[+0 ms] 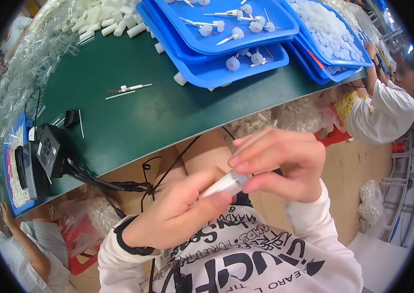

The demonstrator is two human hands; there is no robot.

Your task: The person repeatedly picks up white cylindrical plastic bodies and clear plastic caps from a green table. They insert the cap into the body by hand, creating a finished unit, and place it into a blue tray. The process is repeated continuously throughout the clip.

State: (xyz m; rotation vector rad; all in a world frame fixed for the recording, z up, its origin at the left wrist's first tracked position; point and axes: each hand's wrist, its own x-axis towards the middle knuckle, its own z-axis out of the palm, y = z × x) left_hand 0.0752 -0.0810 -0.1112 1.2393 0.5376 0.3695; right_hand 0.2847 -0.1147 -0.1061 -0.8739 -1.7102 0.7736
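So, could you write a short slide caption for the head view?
Both hands hold a small white tube below a green table with blue trays.

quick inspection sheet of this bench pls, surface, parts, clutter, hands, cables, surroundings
surface: dark green table, mostly bare in the middle
job's things: small white tube held in front of the person's chest
clutter: stacked blue trays with white stemmed parts; white cylinders heaped at the far edge; thin white sticks lying loose
hands: left hand grips the tube from below; right hand pinches its upper end
cables: black leads run from a black box off the table's near edge
surroundings: other people seated right and lower left; bags of clear parts under the table
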